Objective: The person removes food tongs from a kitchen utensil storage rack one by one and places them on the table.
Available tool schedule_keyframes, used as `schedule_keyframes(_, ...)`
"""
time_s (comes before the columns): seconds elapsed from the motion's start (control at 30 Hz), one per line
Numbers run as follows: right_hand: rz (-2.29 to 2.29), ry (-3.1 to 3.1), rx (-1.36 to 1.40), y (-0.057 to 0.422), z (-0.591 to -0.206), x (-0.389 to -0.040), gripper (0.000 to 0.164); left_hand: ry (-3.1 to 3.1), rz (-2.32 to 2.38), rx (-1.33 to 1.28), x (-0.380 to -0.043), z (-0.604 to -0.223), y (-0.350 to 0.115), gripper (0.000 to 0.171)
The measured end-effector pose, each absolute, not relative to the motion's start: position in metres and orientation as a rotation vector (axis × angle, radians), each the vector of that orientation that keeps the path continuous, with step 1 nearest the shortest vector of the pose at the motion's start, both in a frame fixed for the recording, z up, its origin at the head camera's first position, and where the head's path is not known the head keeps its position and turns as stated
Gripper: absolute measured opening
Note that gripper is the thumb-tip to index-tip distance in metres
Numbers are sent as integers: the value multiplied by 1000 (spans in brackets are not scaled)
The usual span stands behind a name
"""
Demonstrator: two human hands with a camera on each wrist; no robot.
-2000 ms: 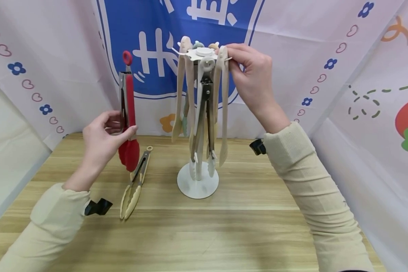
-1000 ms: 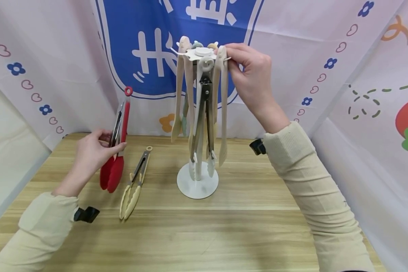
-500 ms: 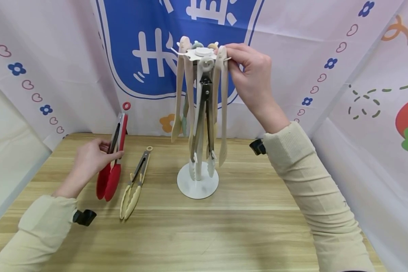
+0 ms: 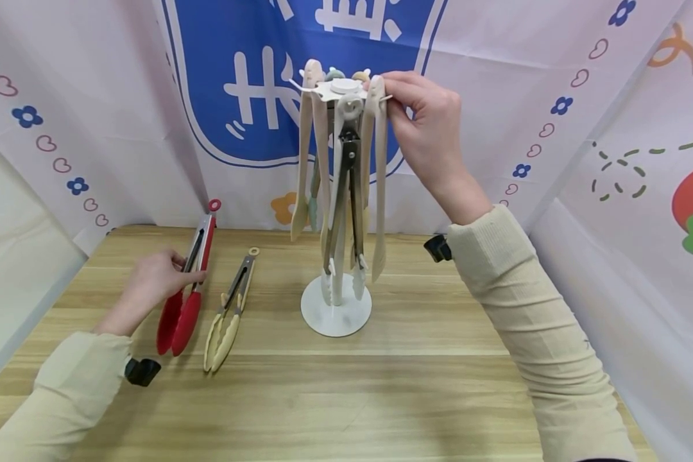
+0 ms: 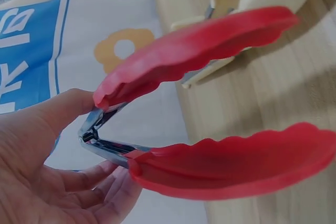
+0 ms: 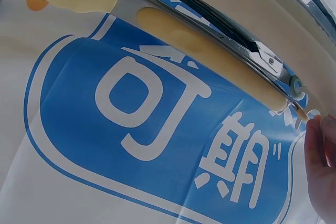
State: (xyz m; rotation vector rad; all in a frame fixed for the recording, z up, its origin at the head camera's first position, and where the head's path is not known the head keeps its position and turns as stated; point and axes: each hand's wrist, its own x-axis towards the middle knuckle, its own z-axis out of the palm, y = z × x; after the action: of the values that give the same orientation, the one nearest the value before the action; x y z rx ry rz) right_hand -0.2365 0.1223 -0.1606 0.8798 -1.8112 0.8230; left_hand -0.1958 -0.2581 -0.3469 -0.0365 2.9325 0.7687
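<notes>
In the head view my left hand (image 4: 159, 276) grips red tongs (image 4: 187, 319) by the middle of their handles, between thumb and fingers. The tongs tilt, red ring end towards the back wall, low at the table's left. Their scalloped red heads (image 5: 231, 163) stand spread apart in the left wrist view. Cream tongs (image 4: 224, 340) lie just right of them. My right hand (image 4: 430, 125) pinches the top edge of a white rotating rack (image 4: 336, 321), next to hanging beige tongs (image 4: 381, 192). In the right wrist view its fingertips (image 6: 313, 129) meet a hook; other fingers are hidden.
Several more tongs hang round the rack, among them grey-white ones (image 4: 352, 160) at the front. The rack's round base stands on the wooden table (image 4: 335, 398). A printed cloth backdrop (image 4: 479, 51) closes off the back and both sides.
My left hand has brought the red tongs down and to the left, from upright in the air to low beside the cream tongs. My right hand has stayed at the rack's top.
</notes>
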Motion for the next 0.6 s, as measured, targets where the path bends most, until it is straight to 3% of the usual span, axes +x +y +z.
schedule_keyframes(0.2, 810, -1823, 881, 123, -160, -237, 20, 2889, 711, -34, -198, -353, -260, 54)
schedule_keyframes(0.6, 834, -1817, 859, 122, -161, -237, 20, 2810, 670, -58, -198, -365, -260, 40)
